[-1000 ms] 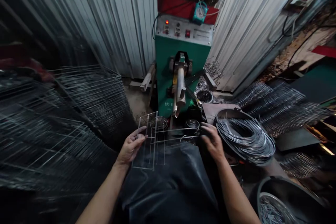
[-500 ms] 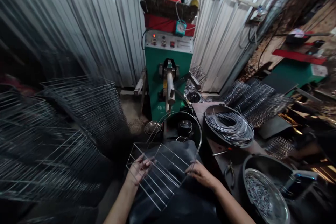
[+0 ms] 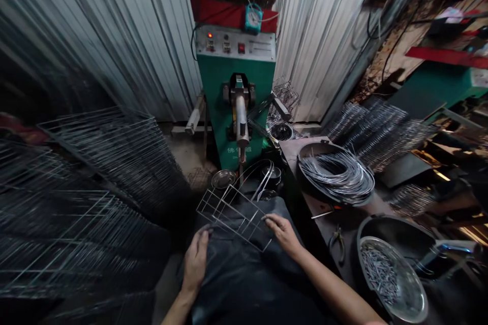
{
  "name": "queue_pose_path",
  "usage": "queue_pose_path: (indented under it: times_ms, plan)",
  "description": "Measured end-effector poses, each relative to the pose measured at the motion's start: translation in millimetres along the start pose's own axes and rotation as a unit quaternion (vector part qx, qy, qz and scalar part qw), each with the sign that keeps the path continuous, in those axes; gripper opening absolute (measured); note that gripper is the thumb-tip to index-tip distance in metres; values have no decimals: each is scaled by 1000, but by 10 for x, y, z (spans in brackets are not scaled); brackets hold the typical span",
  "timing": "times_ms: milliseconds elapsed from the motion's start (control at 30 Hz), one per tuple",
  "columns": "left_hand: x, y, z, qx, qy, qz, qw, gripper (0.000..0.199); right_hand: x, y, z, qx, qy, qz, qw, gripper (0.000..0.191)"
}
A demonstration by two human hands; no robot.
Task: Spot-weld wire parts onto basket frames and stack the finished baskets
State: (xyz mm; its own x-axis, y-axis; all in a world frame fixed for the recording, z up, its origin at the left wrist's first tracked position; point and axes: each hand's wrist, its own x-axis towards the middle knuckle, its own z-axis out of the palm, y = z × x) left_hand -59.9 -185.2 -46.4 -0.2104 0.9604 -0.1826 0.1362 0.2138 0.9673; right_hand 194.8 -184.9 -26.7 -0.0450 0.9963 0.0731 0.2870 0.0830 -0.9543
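Above the dark apron [image 3: 244, 277], a rectangular wire rack [image 3: 233, 216] lies with its long axis slanting down toward the right hand [image 3: 282, 233], whose fingers pinch its near edge, while the left hand [image 3: 197, 259] sits just below the far end, loosely curled, though dim light leaves its contact unclear.

On the surface [image 3: 324, 218] at your right sit a black pan [image 3: 318, 145] of coiled wire [image 3: 335, 175], pliers [image 3: 337, 245], and a black basin [image 3: 396, 227] holding a steel tray [image 3: 415, 294] of short wire pieces [image 3: 381, 274].
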Motion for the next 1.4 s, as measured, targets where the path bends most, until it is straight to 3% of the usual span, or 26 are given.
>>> queue_pose_path:
  times_ms: [67, 167, 233, 367, 500, 600, 733, 900, 1167, 1400]
  plan:
    - [-97, 192, 65, 20, -18, 94, 995, 50, 105, -81, 77, 17, -3, 9, 1000, 35]
    - [-134, 462, 273, 3, -44, 122, 992, 55, 203, -167, 183, 58, -16, 32, 998, 33]
    - [-101, 557, 422, -24, -22, 116, 993, 58, 259, -192, 199, 90, -38, 57, 994, 30]
    - [-20, 537, 578, -59, 31, 89, 994, 46, 510, -188, 71, 230, -84, 149, 958, 32]
    - [-6, 438, 588, -78, 45, 81, 993, 41, 1003, -222, -27, 389, -4, 267, 882, 36]
    - [-8, 408, 575, -97, 54, 73, 991, 37, 1360, -319, 64, 444, 8, 305, 842, 32]
    - [6, 420, 541, -98, 64, 79, 990, 33, 1618, -444, 300, 460, 2, 325, 826, 20]
    - [14, 420, 508, -100, 74, 74, 989, 31, 1657, -437, 386, 443, -37, 320, 837, 13]
    - [133, 478, 548, -101, 74, 69, 990, 32, 1514, -441, 132, 380, -54, 262, 886, 15]
    - [486, 682, 652, -113, 57, 59, 990, 36, 1592, -433, 69, 344, 6, 183, 921, 21]
